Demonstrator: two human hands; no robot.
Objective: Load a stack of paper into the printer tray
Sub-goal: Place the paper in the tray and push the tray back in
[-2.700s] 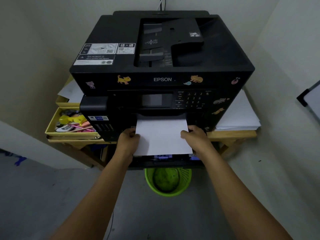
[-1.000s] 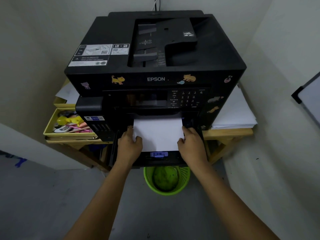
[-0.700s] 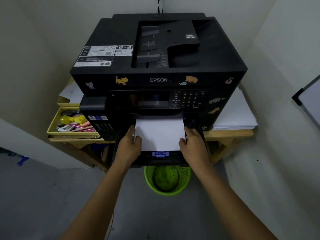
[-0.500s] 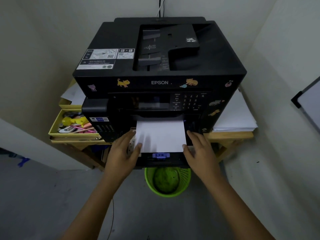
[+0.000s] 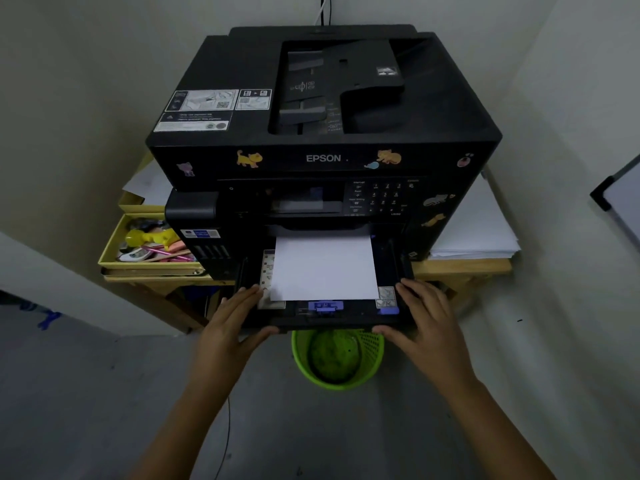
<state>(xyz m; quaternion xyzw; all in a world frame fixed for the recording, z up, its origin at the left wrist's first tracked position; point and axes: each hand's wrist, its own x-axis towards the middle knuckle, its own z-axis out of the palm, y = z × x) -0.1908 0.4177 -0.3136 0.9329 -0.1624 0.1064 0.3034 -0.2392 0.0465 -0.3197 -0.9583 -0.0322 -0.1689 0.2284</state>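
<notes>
A black Epson printer (image 5: 322,157) stands on a wooden table. Its black paper tray (image 5: 394,261) is pulled out at the front, and a white stack of paper (image 5: 323,268) lies flat inside it, its far end under the printer body. A blue paper guide (image 5: 325,305) sits at the stack's near edge. My left hand (image 5: 235,323) rests on the tray's front left corner, fingers straight on top and thumb at the front edge. My right hand (image 5: 426,320) rests on the front right corner in the same way. Neither hand touches the paper.
A green mesh bin (image 5: 337,358) stands on the floor under the tray. Yellow trays of stationery (image 5: 149,244) sit left of the printer. A pile of white paper (image 5: 474,230) lies on the wooden table (image 5: 460,266) to its right. Walls close in on both sides.
Both hands let go of the paper stack, which now lies in the tray, and drew back to the tray's front corners.
</notes>
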